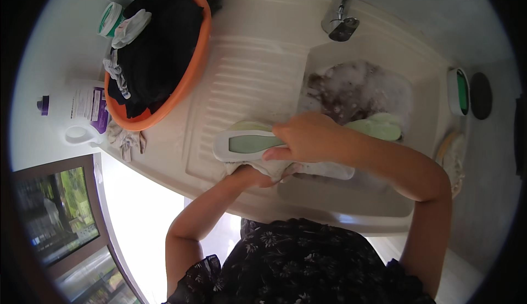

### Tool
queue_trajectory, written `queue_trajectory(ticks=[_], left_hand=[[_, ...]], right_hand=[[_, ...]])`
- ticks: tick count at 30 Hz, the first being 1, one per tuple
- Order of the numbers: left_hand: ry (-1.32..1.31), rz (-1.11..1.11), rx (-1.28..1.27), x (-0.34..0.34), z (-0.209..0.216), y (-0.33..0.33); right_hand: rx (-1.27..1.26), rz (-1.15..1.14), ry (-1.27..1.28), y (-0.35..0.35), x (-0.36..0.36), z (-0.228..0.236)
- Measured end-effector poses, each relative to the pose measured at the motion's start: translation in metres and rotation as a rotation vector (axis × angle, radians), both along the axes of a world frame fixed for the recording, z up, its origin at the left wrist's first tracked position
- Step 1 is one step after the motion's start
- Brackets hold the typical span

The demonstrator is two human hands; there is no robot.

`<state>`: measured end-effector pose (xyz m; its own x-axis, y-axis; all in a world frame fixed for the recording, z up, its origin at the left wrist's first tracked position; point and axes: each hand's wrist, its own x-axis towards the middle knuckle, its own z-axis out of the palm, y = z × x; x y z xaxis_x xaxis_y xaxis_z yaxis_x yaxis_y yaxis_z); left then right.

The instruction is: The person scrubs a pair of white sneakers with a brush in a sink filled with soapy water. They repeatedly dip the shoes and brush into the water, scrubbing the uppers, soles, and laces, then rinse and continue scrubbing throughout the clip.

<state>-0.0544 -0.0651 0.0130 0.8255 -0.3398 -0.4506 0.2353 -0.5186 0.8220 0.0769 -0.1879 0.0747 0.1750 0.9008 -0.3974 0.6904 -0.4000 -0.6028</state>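
Note:
Above the join of the ribbed board and basin, my right hand [310, 136] is closed round an elongated white-rimmed item with a pale green inset [252, 143], which looks like a shoe with its sole up. My left hand [255, 177] is just below it, gripping whitish fabric [239, 166]; some of its fingers are hidden, and I cannot tell whether the fabric belongs to the shoe. A pale green piece [379, 126] shows past my right forearm, over the basin. Beneath that forearm is a white, smooth-looking piece [329, 170], partly covered.
Foamy brown water [357, 90] lies in the basin under a chrome tap [340, 18]. An orange tub [200, 46] of dark clothes stands left, beside a white jug [82, 109] with a purple cap and a crumpled cloth [129, 139]. A bristled brush [453, 158] rests on the right rim.

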Motion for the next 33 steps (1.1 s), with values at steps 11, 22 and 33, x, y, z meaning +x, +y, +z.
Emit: queue_trajectory(ticks=[11, 22, 33], left_hand=[[-0.282, 0.126, -0.057, 0.000, -0.015, -0.005], [0.241, 1.060, -1.349, 0.031, 0.007, -0.002], [0.235, 1.138, -1.456, 0.040, 0.010, 0.009]], right_hand=[[-0.007, -0.208, -0.183, -0.035, -0.016, 0.002], [0.055, -0.564, -0.325, -0.036, -0.035, -0.008], [0.159, -0.566, -0.209, -0.042, -0.044, -0.036]])
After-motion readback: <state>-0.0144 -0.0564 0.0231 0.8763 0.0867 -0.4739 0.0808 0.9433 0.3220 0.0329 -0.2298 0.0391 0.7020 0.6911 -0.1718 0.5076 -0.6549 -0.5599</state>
